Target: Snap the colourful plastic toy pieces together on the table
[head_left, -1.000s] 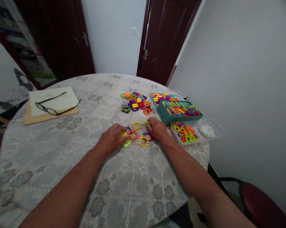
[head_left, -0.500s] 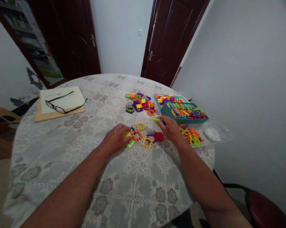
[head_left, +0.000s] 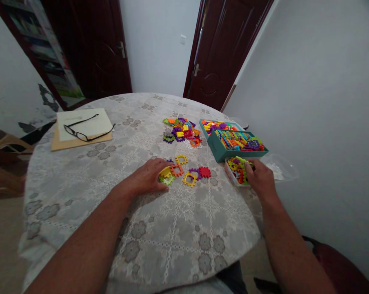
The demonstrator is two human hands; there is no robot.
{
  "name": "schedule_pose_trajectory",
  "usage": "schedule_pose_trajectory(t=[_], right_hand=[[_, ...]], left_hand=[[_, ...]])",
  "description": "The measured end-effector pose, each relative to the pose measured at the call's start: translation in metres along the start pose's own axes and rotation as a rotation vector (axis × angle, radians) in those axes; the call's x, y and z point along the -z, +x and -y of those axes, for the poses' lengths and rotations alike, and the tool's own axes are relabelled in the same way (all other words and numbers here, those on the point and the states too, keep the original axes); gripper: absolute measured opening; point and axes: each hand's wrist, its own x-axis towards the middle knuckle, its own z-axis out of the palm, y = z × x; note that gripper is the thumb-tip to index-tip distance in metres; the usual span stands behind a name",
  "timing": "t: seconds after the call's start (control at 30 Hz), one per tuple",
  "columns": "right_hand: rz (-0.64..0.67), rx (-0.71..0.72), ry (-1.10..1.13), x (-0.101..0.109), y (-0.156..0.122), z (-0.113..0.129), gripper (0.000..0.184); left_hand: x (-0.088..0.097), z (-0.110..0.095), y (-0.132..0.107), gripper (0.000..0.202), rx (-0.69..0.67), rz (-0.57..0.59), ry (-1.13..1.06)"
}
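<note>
My left hand (head_left: 147,177) rests on the table at the left of a group of interlocking plastic pieces. Its thumb and fingers are spread around a tilted yellow tile (head_left: 165,172) and a lime-green piece (head_left: 167,179); a firm grip on either does not show. Beside them lie an orange square frame (head_left: 176,170), two yellow frames (head_left: 190,179) and a purple frame joined to a red tile (head_left: 205,172). Over a clear plastic tub (head_left: 233,178) of mixed pieces, my right hand (head_left: 260,176) pinches a lime-green toothed piece (head_left: 243,160).
Behind the group is a pile of colourful pieces (head_left: 183,131). A teal box (head_left: 216,149) with beads and its shallow tray (head_left: 203,128) stand at the right. A clear bag (head_left: 284,167) lies by the wall. Glasses (head_left: 80,136) rest on papers (head_left: 60,143) at the left.
My right hand has moved right with the lime-green piece, from beside the red tile to over the tub. The left thumb has spread away from the yellow tile, which now tilts up.
</note>
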Motion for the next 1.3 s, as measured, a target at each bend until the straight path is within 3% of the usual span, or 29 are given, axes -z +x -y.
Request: schedule_pose_trajectory(t=[0.13,0.23,0.3,0.37,0.47,0.53,0.63,0.77,0.9,1.07,1.3], right_hand=[[-0.097,0.056,-0.126,-0.005,0.0,-0.004,0.038],[-0.178,0.109,-0.058,-0.001,0.001,0.016,0.036],[-0.066,0.18,0.088,0.002,-0.002,0.041,0.032],[0.181,0.286,0.237,0.002,-0.009,0.072,0.032],[0.502,0.409,0.246,-0.005,-0.023,0.119,0.052],[0.598,0.422,0.189,-0.013,-0.029,0.145,0.064],[0.666,0.428,0.148,-0.025,-0.025,0.173,0.058],[0.688,0.476,0.181,-0.038,-0.004,0.195,0.043],[0.621,0.467,0.243,-0.057,0.005,0.205,0.042],[0.446,0.374,0.309,-0.084,-0.005,0.205,0.048],[0.418,0.335,0.457,-0.096,-0.003,0.198,0.049]], left_hand=[[0.002,0.001,-0.001,0.073,-0.004,-0.006,-0.027],[0.001,0.007,0.001,0.064,0.036,-0.049,-0.037],[-0.002,0.012,0.002,0.06,0.041,-0.07,-0.032],[-0.005,0.017,0.004,0.055,0.051,-0.093,-0.024],[-0.013,0.018,0.007,0.048,0.07,-0.137,-0.006],[-0.017,0.016,0.009,0.045,0.073,-0.163,0.007],[-0.022,0.012,0.011,0.04,0.09,-0.201,0.024],[-0.025,0.012,0.012,0.037,0.091,-0.231,0.045],[-0.025,0.016,0.012,0.04,0.1,-0.256,0.017],[-0.026,0.019,0.013,0.046,0.091,-0.276,-0.044],[-0.026,0.014,0.015,0.049,0.078,-0.293,-0.105]])
